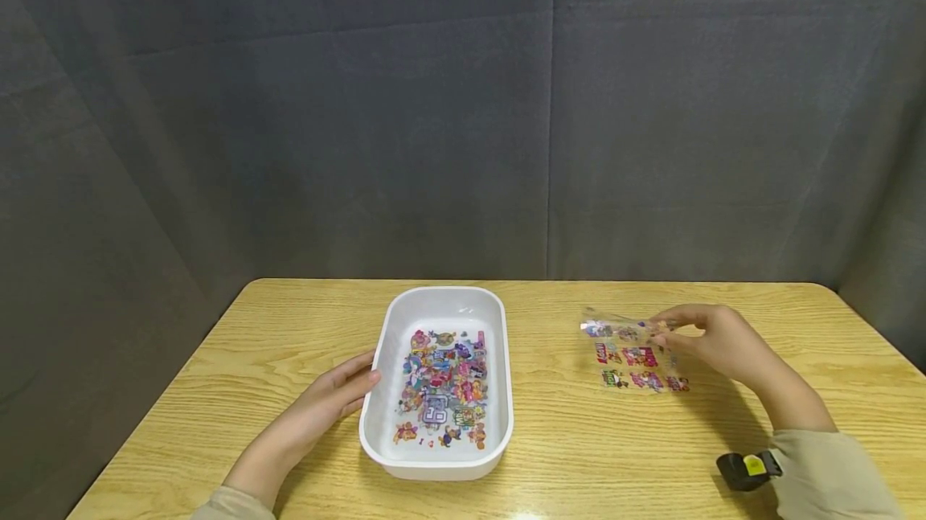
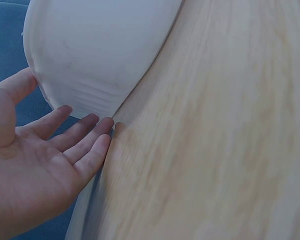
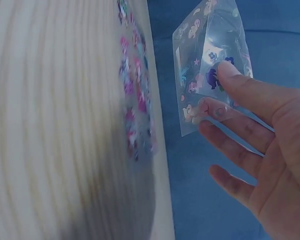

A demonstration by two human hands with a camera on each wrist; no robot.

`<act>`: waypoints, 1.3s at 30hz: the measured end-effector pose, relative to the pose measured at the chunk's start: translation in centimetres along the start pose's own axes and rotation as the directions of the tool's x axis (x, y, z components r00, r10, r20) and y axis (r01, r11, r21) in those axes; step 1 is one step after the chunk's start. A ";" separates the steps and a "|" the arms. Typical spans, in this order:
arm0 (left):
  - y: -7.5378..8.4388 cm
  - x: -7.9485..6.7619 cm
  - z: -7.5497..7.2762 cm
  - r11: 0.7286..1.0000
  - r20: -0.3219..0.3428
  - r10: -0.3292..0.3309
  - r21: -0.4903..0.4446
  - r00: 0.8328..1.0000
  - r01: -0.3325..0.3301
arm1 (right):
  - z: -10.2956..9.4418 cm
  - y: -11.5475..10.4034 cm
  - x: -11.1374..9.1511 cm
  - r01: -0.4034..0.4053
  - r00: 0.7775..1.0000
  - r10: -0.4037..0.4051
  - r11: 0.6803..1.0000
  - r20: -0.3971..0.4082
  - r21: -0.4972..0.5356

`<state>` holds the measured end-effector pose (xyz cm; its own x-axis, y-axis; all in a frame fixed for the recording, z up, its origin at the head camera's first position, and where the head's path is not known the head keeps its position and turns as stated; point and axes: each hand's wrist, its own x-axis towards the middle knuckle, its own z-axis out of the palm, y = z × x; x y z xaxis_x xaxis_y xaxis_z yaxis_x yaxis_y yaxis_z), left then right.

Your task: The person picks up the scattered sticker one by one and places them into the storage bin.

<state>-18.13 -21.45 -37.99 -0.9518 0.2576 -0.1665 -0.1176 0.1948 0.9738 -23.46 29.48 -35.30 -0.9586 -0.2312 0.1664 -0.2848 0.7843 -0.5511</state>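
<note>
A white plastic basin [image 1: 509, 399] stands on the table, with clear sheets of colourful cartoon stickers [image 1: 440, 382] overlapping on its floor. My left hand [image 1: 325, 399] rests against the basin's left side; in the left wrist view, that hand [image 2: 42, 167] has its thumb near the rim and its fingers extended along the outer wall [image 2: 95, 55]. On the right, my right hand [image 1: 723, 343] pinches a clear sticker sheet [image 1: 608, 329] between thumb and fingers. The right wrist view shows this transparent sheet [image 3: 190, 75] bent and raised. Beneath it lie more stickers [image 1: 638, 358] on the tabletop.
The wood-grain table [image 1: 289, 319] has rounded back corners. Behind it hangs a dark grey cloth [image 1: 434, 142]. A black strap buckle with a yellow mark [image 1: 752, 468] is at my right sleeve [image 1: 832, 472].
</note>
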 end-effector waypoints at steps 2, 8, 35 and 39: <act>0.0 0.0 0.0 1.000 0.002 0.001 -0.002 1.000 -0.001 | 0.0 -0.5 0.1 -0.002 1.000 0.002 1.000 0.004 0.004; 0.0 0.1 -0.1 1.000 0.009 0.004 -0.007 1.000 -0.004 | 0.1 -2.1 0.2 0.012 1.000 -0.012 1.000 0.002 -0.007; -0.3 0.1 -0.1 1.000 0.008 0.024 -0.008 1.000 -0.024 | 0.7 -7.8 -0.1 0.121 0.992 -0.122 0.992 0.028 0.047; -0.3 0.1 0.0 1.000 0.007 0.023 -0.009 1.000 -0.023 | 0.9 -8.2 -0.1 0.126 0.991 -0.129 0.990 0.029 0.070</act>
<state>-18.22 -21.50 -38.27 -0.9521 0.2690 -0.1455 -0.0985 0.1807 0.9786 -20.99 22.54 -31.50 -0.9137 -0.3467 0.2120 -0.4031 0.7065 -0.5817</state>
